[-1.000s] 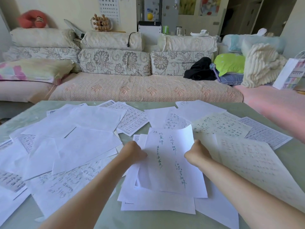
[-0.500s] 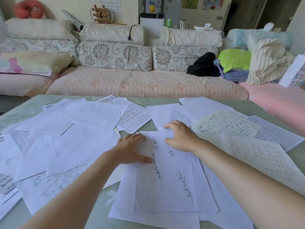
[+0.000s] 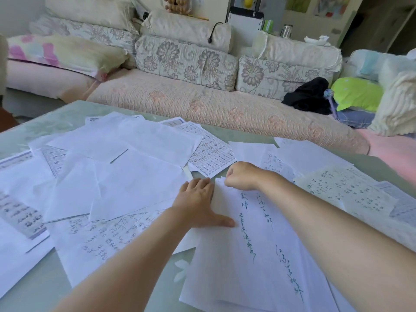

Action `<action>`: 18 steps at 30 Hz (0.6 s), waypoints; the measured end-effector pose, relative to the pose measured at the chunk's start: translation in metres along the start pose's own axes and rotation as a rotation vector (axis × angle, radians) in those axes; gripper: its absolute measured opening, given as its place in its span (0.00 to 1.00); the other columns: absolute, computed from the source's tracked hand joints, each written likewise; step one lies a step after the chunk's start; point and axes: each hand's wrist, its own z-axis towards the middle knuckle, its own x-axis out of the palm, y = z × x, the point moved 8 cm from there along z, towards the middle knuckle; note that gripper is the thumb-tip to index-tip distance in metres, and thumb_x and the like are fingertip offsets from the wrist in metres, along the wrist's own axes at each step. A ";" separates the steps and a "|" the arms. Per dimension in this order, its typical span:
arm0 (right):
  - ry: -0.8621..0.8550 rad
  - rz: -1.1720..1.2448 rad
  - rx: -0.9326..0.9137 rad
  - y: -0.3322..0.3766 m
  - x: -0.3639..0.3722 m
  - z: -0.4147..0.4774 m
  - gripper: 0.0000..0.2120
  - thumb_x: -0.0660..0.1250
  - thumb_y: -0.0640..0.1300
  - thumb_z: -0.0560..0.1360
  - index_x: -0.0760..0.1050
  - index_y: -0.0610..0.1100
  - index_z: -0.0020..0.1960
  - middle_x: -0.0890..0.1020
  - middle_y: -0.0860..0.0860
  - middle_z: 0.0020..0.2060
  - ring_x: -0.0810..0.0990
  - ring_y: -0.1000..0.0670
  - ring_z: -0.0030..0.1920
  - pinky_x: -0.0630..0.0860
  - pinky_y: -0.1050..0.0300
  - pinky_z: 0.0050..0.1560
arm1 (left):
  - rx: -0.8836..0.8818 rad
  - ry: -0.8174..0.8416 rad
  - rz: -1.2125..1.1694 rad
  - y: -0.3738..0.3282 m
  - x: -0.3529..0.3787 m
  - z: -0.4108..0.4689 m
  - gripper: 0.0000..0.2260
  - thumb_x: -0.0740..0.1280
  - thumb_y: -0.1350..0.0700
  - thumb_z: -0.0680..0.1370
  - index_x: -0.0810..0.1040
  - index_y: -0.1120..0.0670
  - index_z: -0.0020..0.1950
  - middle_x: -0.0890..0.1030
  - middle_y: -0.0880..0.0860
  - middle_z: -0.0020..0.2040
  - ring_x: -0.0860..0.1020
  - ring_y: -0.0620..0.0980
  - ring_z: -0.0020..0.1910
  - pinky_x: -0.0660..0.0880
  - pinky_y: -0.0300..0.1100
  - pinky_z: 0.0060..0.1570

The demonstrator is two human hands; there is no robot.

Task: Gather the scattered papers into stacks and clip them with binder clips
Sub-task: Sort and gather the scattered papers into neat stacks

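Stack (image 3: 258, 255), near right on table (image 3: 155, 293): long axis near-to-far, far end leaning left; bare tabletop off its near-left edge, loose sheets (image 3: 135, 183) crowding left. Our left hand (image 3: 198, 203) lies flat on its left edge. Our right hand (image 3: 243, 176) curls at its far edge; we cannot tell whether it grips.

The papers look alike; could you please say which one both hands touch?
The near sheet with green handwriting: the left hand presses its left edge, the right hand grips its top.

A home living room: floral-cushioned sofa (image 3: 202, 86), pillows (image 3: 67, 52), and a low table (image 3: 56, 122).
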 end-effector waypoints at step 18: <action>-0.002 0.264 -0.144 -0.019 -0.017 -0.027 0.20 0.64 0.35 0.66 0.78 0.50 0.55 0.79 0.53 0.44 0.77 0.50 0.39 0.73 0.58 0.36 | -0.001 -0.087 -0.149 -0.006 -0.002 0.006 0.31 0.67 0.30 0.68 0.71 0.42 0.67 0.66 0.46 0.72 0.58 0.51 0.74 0.54 0.48 0.70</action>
